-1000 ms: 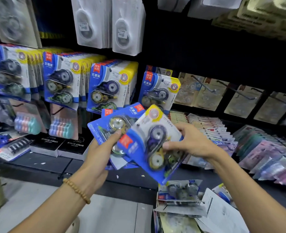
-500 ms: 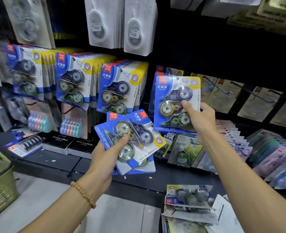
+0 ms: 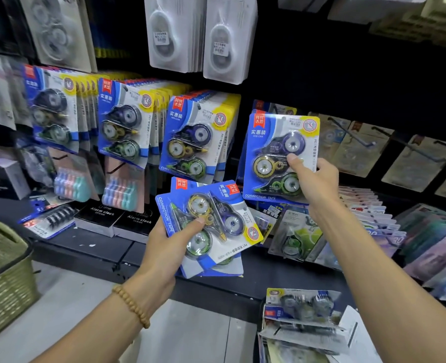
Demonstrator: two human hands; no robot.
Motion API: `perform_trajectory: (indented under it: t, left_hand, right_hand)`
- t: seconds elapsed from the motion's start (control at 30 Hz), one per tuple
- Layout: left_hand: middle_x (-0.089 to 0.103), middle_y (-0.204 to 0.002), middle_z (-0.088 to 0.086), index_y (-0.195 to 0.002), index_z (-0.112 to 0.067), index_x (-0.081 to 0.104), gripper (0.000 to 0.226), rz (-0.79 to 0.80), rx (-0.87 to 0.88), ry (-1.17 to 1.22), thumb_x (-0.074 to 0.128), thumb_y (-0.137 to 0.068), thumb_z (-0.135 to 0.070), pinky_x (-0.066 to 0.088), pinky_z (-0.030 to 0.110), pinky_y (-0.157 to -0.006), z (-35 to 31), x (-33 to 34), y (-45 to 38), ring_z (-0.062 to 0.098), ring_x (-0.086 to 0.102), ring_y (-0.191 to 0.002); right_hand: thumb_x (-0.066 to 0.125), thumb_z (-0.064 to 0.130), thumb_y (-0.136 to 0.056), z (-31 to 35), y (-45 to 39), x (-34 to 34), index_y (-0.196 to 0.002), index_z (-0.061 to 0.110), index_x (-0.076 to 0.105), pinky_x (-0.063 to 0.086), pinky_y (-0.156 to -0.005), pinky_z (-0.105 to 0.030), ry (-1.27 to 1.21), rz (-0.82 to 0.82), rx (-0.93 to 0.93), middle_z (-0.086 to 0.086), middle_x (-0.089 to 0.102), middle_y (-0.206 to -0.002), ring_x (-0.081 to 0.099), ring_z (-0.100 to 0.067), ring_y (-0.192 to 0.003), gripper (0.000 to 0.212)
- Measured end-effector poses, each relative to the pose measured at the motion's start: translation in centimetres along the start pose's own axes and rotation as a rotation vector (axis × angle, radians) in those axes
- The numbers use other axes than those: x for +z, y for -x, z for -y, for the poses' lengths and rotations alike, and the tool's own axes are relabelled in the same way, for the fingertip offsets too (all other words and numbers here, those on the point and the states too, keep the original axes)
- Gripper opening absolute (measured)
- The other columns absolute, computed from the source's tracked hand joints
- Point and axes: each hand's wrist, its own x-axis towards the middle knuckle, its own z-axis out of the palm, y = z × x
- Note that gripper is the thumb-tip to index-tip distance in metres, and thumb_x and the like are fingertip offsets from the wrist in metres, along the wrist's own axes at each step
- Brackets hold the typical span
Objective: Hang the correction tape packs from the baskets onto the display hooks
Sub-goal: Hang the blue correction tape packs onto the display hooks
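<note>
A right hand [image 3: 314, 183] pinches an upright "CORRECTION TAPE" pack [image 3: 280, 158] above the left hand [image 3: 169, 247] gripping a stack of packs [image 3: 208, 226], a green basket [image 3: 4, 279] far left.

Blue/yellow tape packs [image 3: 282, 158], w/ purple, gold, green reels; olive basket [image 3: 4, 279]

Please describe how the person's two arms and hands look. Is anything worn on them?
Both forearms are bare, with no sleeves in view and no gloves. The left hand has a bracelet of small round tan beads around its wrist. The right hand and its wrist carry nothing; no rings show on the fingers.
</note>
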Motion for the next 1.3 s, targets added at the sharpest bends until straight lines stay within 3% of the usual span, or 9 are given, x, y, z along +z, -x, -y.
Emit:
perform_trajectory:
  t: [0.2, 0.43, 0.6, 0.7, 0.8, 0.9, 1.0, 1.17, 1.3]
  left_hand:
    - [0.079, -0.101, -0.001, -0.114, -0.022, 0.068, 0.031, -0.009, -0.007, 0.010, 0.076, -0.086, -0.012, 0.059, 0.048, -0.089, -0.1, -0.4, 0.2, 0.024, 0.076, -0.092]
    - [0.079, -0.102, 0.002, -0.114, -0.020, 0.069, 0.030, -0.010, -0.022, 0.058, 0.076, -0.086, -0.012, 0.060, 0.043, -0.084, -0.1, -0.5, 0.4, 0.025, 0.076, -0.090]
    - [0.077, -0.109, 0.006, -0.118, -0.017, 0.068, 0.032, 0.057, -0.044, 0.163, 0.073, -0.087, -0.011, 0.057, 0.049, -0.093, -0.3, 0.0, 0.7, 0.029, 0.074, -0.100]
    - [0.076, -0.114, 0.006, -0.125, -0.016, 0.065, 0.039, 0.089, -0.013, 0.215, 0.071, -0.087, -0.007, 0.055, 0.051, -0.096, -0.3, 0.9, 0.7, 0.030, 0.072, -0.105]
    - [0.075, -0.115, 0.006, -0.127, -0.015, 0.062, 0.043, 0.098, 0.019, 0.256, 0.070, -0.085, -0.004, 0.056, 0.048, -0.095, -0.1, 1.9, 1.1, 0.028, 0.072, -0.106]
    - [0.075, -0.115, 0.007, -0.127, -0.015, 0.062, 0.047, 0.103, 0.039, 0.286, 0.071, -0.081, -0.006, 0.057, 0.047, -0.091, 0.2, 2.8, 1.4, 0.027, 0.073, -0.103]
    - [0.075, -0.116, 0.005, -0.128, -0.018, 0.059, 0.054, 0.113, 0.056, 0.301, 0.073, -0.077, -0.008, 0.057, 0.047, -0.090, 0.2, 3.2, 1.6, 0.026, 0.073, -0.104]
    - [0.074, -0.117, 0.005, -0.127, -0.019, 0.057, 0.068, 0.112, 0.086, 0.250, 0.080, -0.064, -0.011, 0.058, 0.043, -0.082, -0.1, 3.7, 1.9, 0.026, 0.073, -0.103]
    - [0.077, -0.100, -0.002, -0.116, -0.022, 0.059, 0.045, 0.081, 0.052, 0.219, 0.073, -0.082, 0.004, 0.061, 0.038, -0.067, 0.1, 3.5, 1.6, 0.018, 0.076, -0.085]
  right_hand:
    - [0.072, 0.035, -0.093, -0.9, 0.5, 0.0, -0.085, 0.023, 0.064, 0.042, -0.062, -0.026, -0.008, -0.004, 0.046, 0.000, 0.070, -0.094, 0.054, -0.011, -0.072, 0.016]
    - [0.074, 0.046, -0.088, -1.9, -1.5, 0.6, -0.100, 0.023, 0.069, 0.045, -0.077, -0.034, 0.050, -0.008, 0.132, 0.004, 0.070, -0.097, 0.061, -0.013, -0.085, 0.026]
    - [0.071, 0.049, -0.089, -5.1, 0.6, 0.4, -0.081, 0.024, 0.049, 0.040, -0.068, -0.032, 0.031, -0.024, 0.259, 0.000, 0.052, -0.082, 0.046, -0.014, -0.068, 0.034]
    - [0.065, 0.051, -0.094, -5.5, 4.2, -0.4, -0.075, 0.015, 0.060, 0.043, -0.060, -0.030, -0.116, 0.021, 0.353, -0.005, 0.062, -0.070, 0.054, -0.016, -0.060, 0.041]
    - [0.062, 0.043, -0.095, -4.6, 7.8, -0.5, -0.065, 0.016, 0.065, 0.037, -0.043, -0.021, -0.331, 0.173, 0.394, 0.000, 0.061, -0.055, 0.048, -0.010, -0.044, 0.041]
    - [0.071, 0.025, -0.076, -3.7, 10.0, -0.3, -0.085, 0.012, 0.071, 0.048, -0.050, -0.019, -0.521, 0.323, 0.307, -0.001, 0.072, -0.073, 0.062, -0.011, -0.058, 0.016]
    - [0.082, 0.022, -0.062, -2.5, 10.2, -0.3, -0.109, 0.006, 0.070, 0.054, -0.062, -0.022, -0.561, 0.363, 0.244, -0.009, 0.077, -0.098, 0.071, -0.018, -0.079, 0.051]
    - [0.072, 0.002, -0.082, -2.8, 10.0, 0.0, -0.103, 0.010, 0.073, 0.055, -0.065, -0.025, -0.508, 0.280, 0.247, -0.005, 0.078, -0.093, 0.072, -0.015, -0.078, 0.022]
    - [0.064, 0.002, -0.092, -3.1, 7.6, -0.7, -0.128, 0.007, 0.065, 0.057, -0.081, -0.041, -0.600, 0.134, 0.344, -0.014, 0.073, -0.118, 0.071, -0.027, -0.096, 0.036]
